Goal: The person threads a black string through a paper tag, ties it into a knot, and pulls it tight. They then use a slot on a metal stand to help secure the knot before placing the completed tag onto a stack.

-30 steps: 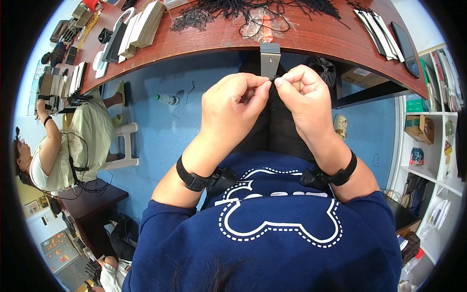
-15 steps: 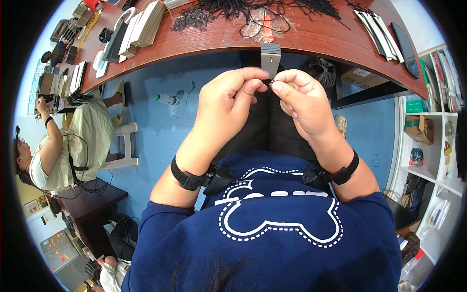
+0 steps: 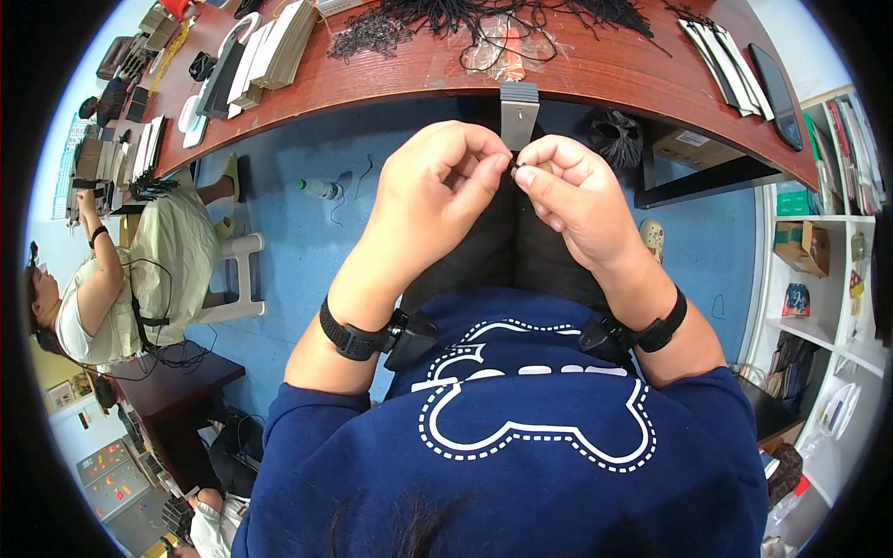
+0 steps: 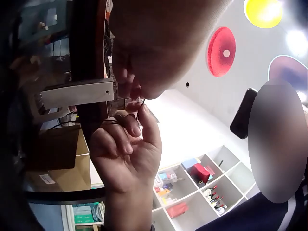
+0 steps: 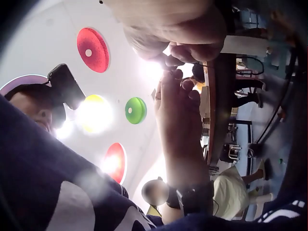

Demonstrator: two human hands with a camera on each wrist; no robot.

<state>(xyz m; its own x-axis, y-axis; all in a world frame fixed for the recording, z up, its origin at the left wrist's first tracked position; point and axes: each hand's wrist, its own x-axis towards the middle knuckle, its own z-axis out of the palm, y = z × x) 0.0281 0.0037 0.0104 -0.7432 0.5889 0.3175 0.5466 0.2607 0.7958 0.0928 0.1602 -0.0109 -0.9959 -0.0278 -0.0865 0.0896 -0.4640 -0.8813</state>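
In the head view, my left hand [image 3: 433, 191] and right hand [image 3: 586, 200] meet fingertip to fingertip over the lap, in front of the table edge. A short bit of thin black cord [image 3: 513, 165] shows between them. Thumb and index finger of the left hand pinch at one side of it. On the other side, the right thumb and bent index finger grip it. The left wrist view shows the black cord [image 4: 139, 113] running up from the right hand [image 4: 127, 159] to the left fingertips, with a loop across the right fingers. Most of the cord is hidden by the fingers.
A grey metal bracket [image 3: 518, 112] sticks out from the brown table [image 3: 605, 70] just beyond the hands. On the tabletop lie black cords [image 3: 437, 13], a heap of small dark pieces [image 3: 367, 35], a clear plastic bag [image 3: 474, 58] and stacked cards [image 3: 279, 51]. Another person [image 3: 102, 288] sits at the left.
The left hand has shifted slightly left, its index finger moving from bent over the thumb to reaching forward. The right hand has turned a little, showing its lower fingers. Both still pinch the cord.
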